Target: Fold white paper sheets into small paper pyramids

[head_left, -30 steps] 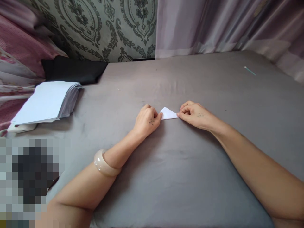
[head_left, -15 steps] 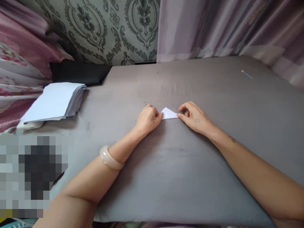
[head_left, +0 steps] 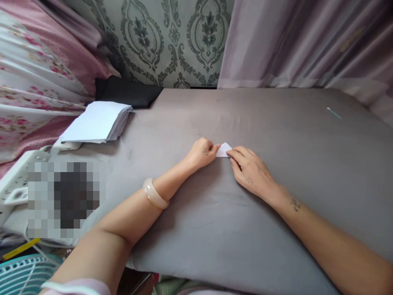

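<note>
A small folded piece of white paper [head_left: 223, 151] lies on the grey cloth surface between my hands, its peak pointing away from me. My left hand [head_left: 203, 154] pinches the paper's left end between thumb and curled fingers. With its fingers stretched out, my right hand [head_left: 251, 170] rests over the right end, fingertips pressing the paper flat. The right thumb sits apart from the fingers, near the lower edge. The right corner of the paper is hidden under those fingers.
A stack of white paper [head_left: 96, 119] lies at the left, in front of a black folded item [head_left: 127, 92]. A cotton swab [head_left: 334, 113] is at the far right. White power strips [head_left: 23, 172] and a turquoise basket [head_left: 27, 272] are at the left edge. Curtains [head_left: 276, 45] hang behind.
My right hand has gone from pinching the paper's right tip to lying over it with fingers extended. Less of the paper shows. My left hand keeps its pinch. The view has shifted left.
</note>
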A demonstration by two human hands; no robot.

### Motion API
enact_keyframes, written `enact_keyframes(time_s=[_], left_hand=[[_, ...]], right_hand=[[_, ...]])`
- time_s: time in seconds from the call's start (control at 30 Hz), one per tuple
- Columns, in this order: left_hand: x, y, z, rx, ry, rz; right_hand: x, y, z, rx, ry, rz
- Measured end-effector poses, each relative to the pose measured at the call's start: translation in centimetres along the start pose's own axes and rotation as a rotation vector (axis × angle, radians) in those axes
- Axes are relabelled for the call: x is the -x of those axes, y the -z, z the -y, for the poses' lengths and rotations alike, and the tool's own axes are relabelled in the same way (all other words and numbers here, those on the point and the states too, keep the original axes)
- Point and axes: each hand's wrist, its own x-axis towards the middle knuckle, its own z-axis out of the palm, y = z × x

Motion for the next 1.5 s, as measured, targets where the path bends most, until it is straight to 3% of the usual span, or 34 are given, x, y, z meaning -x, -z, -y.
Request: enact_keyframes(time_s=[0.13, 0.33, 0.97, 1.1, 1.23, 1.37, 1.5], left_hand=[[0.2, 1.7, 0.3, 0.189, 0.141, 0.152], [0.5, 2.9, 0.9, 0.333, 0.123, 0.239], [0.2, 1.9, 1.1, 0.140, 0.021, 0.223], [0.3, 1.7, 1.1, 0.043, -0.017, 0.128], [0.5, 1.4, 1.6, -0.024, -0.107, 0.092], [0.9, 0.8, 2.0, -0.090, -0.411, 0.054], [1.3, 0.8, 1.6, -0.268, -0.584, 0.094]], right_hand=[[0.1, 0.3, 1.0, 0.148, 0.008, 0.041], [0.2, 0.2, 1.6, 0.243, 0.035, 0.084], [0.1, 0.3, 2.2, 0.336, 0.055, 0.133], [0.0, 0.4, 2.2, 0.353, 0.058, 0.147], [-0.2, 0.4, 2.2, 0.333, 0.054, 0.156], [-0.2, 0.3, 1.2, 0.246, 0.053, 0.142], [-0.5, 0.5, -0.9, -0.069, 0.048, 0.086]])
